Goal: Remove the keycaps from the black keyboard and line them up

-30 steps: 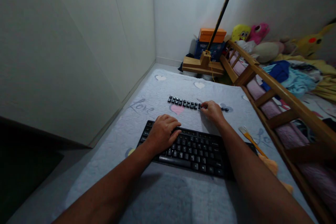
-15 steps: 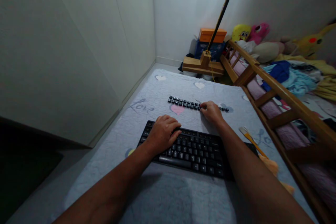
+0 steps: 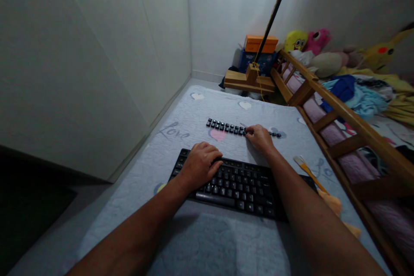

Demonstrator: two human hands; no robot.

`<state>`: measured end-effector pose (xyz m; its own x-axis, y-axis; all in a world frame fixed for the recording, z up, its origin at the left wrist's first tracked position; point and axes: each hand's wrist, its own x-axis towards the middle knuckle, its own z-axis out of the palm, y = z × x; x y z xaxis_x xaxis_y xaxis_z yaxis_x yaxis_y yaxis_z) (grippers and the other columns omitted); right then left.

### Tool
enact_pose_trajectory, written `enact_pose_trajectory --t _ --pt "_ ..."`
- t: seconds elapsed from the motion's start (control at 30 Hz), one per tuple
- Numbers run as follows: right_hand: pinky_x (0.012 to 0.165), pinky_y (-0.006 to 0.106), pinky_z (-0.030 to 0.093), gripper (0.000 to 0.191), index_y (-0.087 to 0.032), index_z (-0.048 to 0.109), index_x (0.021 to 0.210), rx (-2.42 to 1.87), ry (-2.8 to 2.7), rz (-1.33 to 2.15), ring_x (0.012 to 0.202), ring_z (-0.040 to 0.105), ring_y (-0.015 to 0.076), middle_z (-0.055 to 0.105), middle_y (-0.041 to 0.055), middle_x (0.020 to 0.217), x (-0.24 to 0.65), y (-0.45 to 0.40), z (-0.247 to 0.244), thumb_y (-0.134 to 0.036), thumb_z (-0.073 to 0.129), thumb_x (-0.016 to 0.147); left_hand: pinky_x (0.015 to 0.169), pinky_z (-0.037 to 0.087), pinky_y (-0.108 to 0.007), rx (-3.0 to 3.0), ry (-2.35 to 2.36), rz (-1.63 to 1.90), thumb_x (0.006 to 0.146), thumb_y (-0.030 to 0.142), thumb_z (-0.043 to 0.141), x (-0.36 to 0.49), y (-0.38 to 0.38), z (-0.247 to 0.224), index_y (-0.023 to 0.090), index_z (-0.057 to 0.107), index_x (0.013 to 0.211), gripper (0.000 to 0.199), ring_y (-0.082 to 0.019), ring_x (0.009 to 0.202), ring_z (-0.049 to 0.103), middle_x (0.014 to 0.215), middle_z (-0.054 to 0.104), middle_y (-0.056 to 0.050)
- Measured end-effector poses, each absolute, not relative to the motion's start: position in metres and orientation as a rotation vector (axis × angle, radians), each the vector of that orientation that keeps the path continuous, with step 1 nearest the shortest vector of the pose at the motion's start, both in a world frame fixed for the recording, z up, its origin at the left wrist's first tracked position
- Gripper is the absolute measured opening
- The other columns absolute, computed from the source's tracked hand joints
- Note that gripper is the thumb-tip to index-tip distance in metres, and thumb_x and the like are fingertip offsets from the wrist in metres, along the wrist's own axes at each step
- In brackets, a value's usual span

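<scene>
A black keyboard (image 3: 233,185) lies on the padded cloth cover, some of its top-row keycaps apparently off. Across its upper left part rests my left hand (image 3: 202,164), palm down, fingers laid over the keys and thumb held apart. Beyond the keyboard, loose black keycaps (image 3: 226,127) stand in two neat rows. My right hand (image 3: 258,136) reaches to the right part of these rows, thumb and fingertips pinched together at a keycap, which the fingers mostly hide. A thin metal tool (image 3: 243,125) lies just behind the rows, beside the fingertips.
To the right lie a brush (image 3: 305,168) with a yellow handle and an orange cloth (image 3: 331,202). A wooden bed rail (image 3: 343,108) runs along the right side. White cabinet doors (image 3: 97,51) stand at the left. A wooden stand base (image 3: 249,78) sits at the far end.
Both hands stay nearly where they were, the right one still at the keycap rows. The whole view has shifted very slightly.
</scene>
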<state>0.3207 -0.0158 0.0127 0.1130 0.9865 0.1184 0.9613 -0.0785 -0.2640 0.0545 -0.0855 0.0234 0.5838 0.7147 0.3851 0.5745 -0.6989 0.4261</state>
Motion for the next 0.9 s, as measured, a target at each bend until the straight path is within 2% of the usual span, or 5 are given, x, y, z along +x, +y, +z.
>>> enact_pose_trajectory --t 0.37,0.5,0.67,0.73,0.9 --pt "0.078 0.028 0.043 0.019 -0.017 0.074 0.089 -2.01 -1.838 0.181 0.082 0.059 0.0182 0.066 0.0059 0.085 0.317 -0.02 0.026 -0.021 0.065 0.073 0.089 0.041 -0.042 2.561 1.062 0.781 0.088 0.027 0.058 0.054 -0.086 0.025 0.019 0.067 0.096 0.015 -0.023 0.096 0.055 0.098 0.069 -0.005" --pt "0.081 0.031 0.045 0.028 -0.014 0.071 0.095 -1.903 -1.714 0.182 0.085 0.059 0.0199 0.066 0.0089 0.092 0.319 -0.033 0.049 -0.028 0.049 0.083 0.088 0.042 -0.042 2.559 1.061 0.775 0.088 0.027 0.058 0.054 -0.086 0.025 0.019 0.067 0.097 0.015 -0.023 0.096 0.055 0.099 0.069 -0.005" --pt "0.067 0.03 0.048 0.035 -0.017 0.063 0.085 -1.493 -1.281 0.548 0.073 0.059 0.018 0.063 0.0078 0.084 0.323 -0.075 0.073 -0.031 0.031 0.086 0.089 0.042 -0.042 2.557 1.063 0.778 0.087 0.026 0.059 0.054 -0.087 0.025 0.019 0.067 0.097 0.014 -0.023 0.096 0.056 0.098 0.07 -0.005" --pt "0.065 0.029 0.049 0.036 -0.02 0.061 0.081 -1.449 -1.225 0.606 0.074 0.058 0.0182 0.061 0.0071 0.084 0.322 -0.098 0.077 -0.036 0.03 0.088 0.088 0.043 -0.042 2.56 1.064 0.785 0.087 0.024 0.058 0.054 -0.087 0.025 0.019 0.067 0.096 0.014 -0.023 0.095 0.056 0.097 0.07 -0.005" --pt "0.049 0.024 0.04 0.035 -0.021 0.061 0.085 -1.557 -1.256 0.776 0.054 0.049 0.0137 0.053 -0.0004 0.063 0.301 -0.153 0.076 -0.045 0.037 0.091 0.088 0.044 -0.042 2.556 1.065 0.81 0.087 0.019 0.056 0.056 -0.087 0.025 0.019 0.068 0.097 0.016 -0.023 0.096 0.056 0.098 0.07 -0.005"
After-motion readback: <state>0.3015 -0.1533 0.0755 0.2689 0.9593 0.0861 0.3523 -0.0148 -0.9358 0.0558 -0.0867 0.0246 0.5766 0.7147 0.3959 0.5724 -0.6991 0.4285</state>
